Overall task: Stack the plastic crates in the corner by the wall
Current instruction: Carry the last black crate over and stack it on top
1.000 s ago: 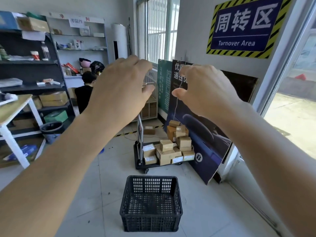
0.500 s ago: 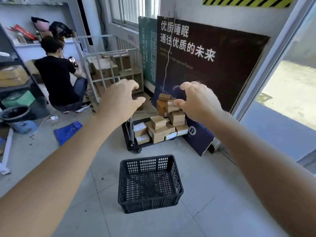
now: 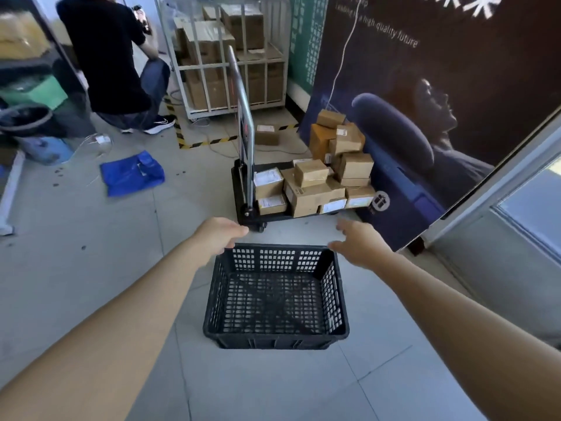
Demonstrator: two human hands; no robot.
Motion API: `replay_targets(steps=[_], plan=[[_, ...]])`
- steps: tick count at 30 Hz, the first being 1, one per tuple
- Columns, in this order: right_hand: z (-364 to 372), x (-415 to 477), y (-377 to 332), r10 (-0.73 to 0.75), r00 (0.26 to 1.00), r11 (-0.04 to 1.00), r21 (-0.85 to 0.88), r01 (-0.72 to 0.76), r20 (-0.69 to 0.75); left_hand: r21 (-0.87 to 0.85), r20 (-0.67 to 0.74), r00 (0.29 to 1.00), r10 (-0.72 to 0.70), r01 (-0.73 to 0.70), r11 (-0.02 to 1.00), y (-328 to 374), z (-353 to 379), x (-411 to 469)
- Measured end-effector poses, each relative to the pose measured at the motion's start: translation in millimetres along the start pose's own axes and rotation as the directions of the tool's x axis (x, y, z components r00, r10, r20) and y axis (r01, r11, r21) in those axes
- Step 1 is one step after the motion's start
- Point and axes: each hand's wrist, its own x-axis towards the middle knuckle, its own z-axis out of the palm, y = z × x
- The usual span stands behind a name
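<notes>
One black plastic lattice crate (image 3: 273, 340) stands upright on the tiled floor, with nothing inside it. My left hand (image 3: 220, 235) is at its far left corner, fingers loosely curled just over the rim. Over at the far right corner, my right hand (image 3: 359, 244) has its fingers spread and its thumb by the rim. Neither hand plainly grips the crate. No other crate is in view.
A black platform trolley (image 3: 247, 218) loaded with cardboard boxes stands right behind the crate. A large dark poster board (image 3: 425, 86) leans on the wall at right. A person in black (image 3: 112, 56) crouches far left, beside a white cage trolley (image 3: 227, 56). A blue bag (image 3: 132, 173) lies on the floor.
The view has tilted down and come closer to the crate. Both hands have dropped from chest height to the crate's far corners.
</notes>
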Motion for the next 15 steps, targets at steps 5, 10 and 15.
replay_targets(steps=[5,10,15], plan=[[103.8,70.1,53.8,0.036,0.997,0.993,-0.111,-0.028,0.065,-0.12,-0.086,0.985,-0.151,0.14,0.983,-111.2,21.3,78.8],[199.7,132.8,107.4,0.057,0.997,0.989,-0.14,-0.048,0.061,-0.183,-0.158,0.958,-0.239,0.209,0.96,-200.5,50.9,147.2],[270.8,180.9,157.8,0.089,0.996,0.984,-0.16,-0.083,0.028,-0.193,-0.258,0.937,-0.235,0.188,0.963,-263.6,73.9,207.4]])
